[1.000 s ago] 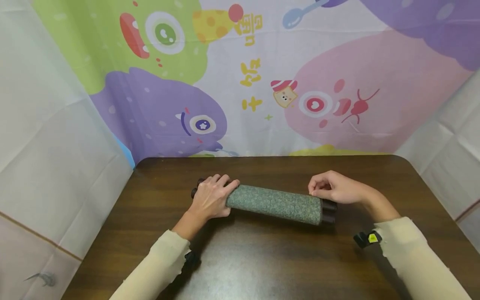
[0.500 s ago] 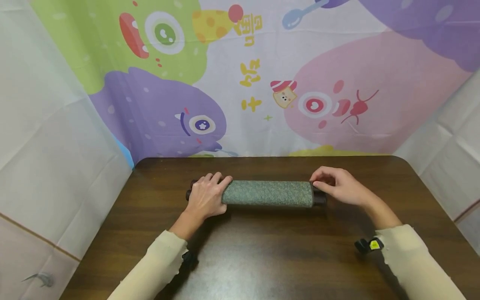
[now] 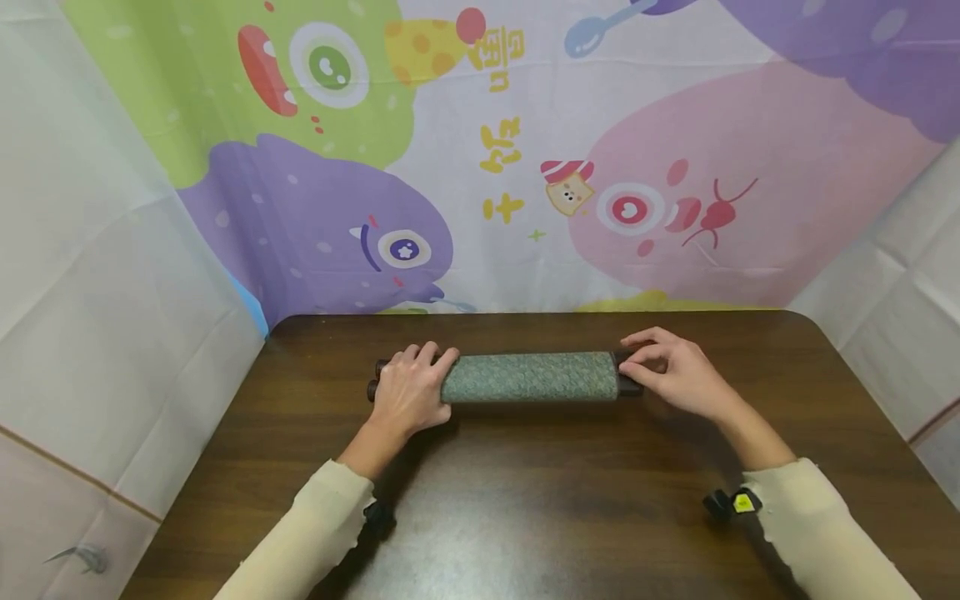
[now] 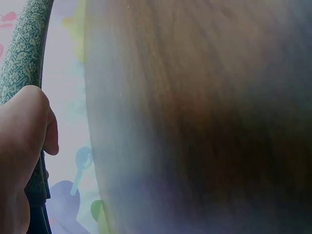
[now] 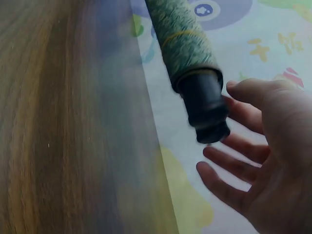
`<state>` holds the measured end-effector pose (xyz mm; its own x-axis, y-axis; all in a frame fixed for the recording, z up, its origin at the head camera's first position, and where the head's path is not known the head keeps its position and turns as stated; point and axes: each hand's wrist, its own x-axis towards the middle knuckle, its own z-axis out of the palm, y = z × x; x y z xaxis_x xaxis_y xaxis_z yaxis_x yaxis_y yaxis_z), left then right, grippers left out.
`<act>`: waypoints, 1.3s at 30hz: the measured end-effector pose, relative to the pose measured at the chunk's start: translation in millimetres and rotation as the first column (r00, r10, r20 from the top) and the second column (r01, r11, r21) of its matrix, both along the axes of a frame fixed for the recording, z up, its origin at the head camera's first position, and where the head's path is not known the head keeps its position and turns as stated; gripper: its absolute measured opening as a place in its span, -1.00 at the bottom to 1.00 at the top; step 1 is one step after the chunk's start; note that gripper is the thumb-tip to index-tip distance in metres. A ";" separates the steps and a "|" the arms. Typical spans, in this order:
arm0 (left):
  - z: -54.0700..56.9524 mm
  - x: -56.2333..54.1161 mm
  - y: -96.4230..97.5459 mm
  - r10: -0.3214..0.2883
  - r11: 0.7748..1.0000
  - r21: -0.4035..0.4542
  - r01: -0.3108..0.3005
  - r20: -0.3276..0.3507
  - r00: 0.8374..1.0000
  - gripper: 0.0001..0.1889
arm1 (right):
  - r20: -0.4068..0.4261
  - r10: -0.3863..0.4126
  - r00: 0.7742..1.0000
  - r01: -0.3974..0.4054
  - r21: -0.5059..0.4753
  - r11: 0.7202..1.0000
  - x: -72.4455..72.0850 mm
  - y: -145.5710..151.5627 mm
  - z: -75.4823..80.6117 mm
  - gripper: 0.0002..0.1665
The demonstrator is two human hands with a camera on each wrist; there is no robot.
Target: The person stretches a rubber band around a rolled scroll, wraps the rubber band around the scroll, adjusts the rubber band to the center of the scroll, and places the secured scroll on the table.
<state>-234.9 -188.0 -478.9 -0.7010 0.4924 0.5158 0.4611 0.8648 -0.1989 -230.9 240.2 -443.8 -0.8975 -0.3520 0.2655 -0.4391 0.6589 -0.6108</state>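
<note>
A rolled scroll [image 3: 532, 377] in green patterned cloth, with dark roller ends, lies crosswise in the head view. My left hand [image 3: 408, 387] grips it near its left end, fingers over the top. Two dark knobs [image 3: 372, 390] stick out beyond that hand. In the left wrist view part of the scroll [image 4: 27, 53] shows past the curled hand. My right hand [image 3: 675, 371] is at the other end, fingers loosely bent. Seen from the right wrist, the thumb tip is close beside the dark roller end [image 5: 202, 100], with the fingers spread behind; whether they touch it I cannot tell.
The dark wooden table [image 3: 510, 500] reaches back to a cartoon-printed curtain [image 3: 495, 267]. Pale sheets hang on the left [image 3: 112, 250] and right [image 3: 907, 275] sides.
The scroll's right end has swung away from me, so the scroll now lies nearly level across the view. It has also shifted slightly left. My right hand's fingers have opened a little.
</note>
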 end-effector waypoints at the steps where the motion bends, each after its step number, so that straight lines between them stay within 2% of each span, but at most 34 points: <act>1: 0.0 0.2 0.7 -0.003 1.000 -0.006 0.003 -0.005 1.000 -0.25 | 0.017 -0.005 1.000 0.005 0.009 1.000 0.4 -1.5 -0.1 -0.88; 5: -0.3 0.9 3.8 -0.008 1.000 -0.026 0.007 -0.022 1.000 -0.26 | 0.078 -0.038 0.996 0.036 0.034 0.999 2.2 -6.9 -1.2 -0.83; 9: -0.7 1.0 5.3 0.002 1.000 -0.029 -0.003 -0.023 1.000 -0.26 | 0.092 -0.057 0.994 0.056 0.020 0.998 3.6 -10.8 -1.9 -0.83; 17: -1.1 0.5 4.2 0.003 1.000 -0.030 -0.003 -0.014 1.000 -0.26 | 0.165 -0.029 0.986 0.034 -0.028 0.999 2.8 -9.0 -5.7 -0.85; 22: -1.1 0.1 3.7 0.001 0.999 -0.034 -0.001 -0.020 1.000 -0.26 | 0.169 -0.021 0.985 0.031 -0.056 0.998 1.5 -8.4 -7.7 -0.86; 30: -1.1 0.8 3.9 -0.006 0.999 -0.045 0.005 -0.008 1.000 -0.26 | 0.241 -0.025 0.970 0.036 -0.041 0.999 2.0 -8.2 -7.8 -0.81; 39: -1.6 0.8 4.3 -0.003 0.998 -0.065 0.004 0.014 1.000 -0.26 | 0.230 -0.067 0.971 0.070 -0.007 0.998 4.2 -12.1 -11.2 -0.80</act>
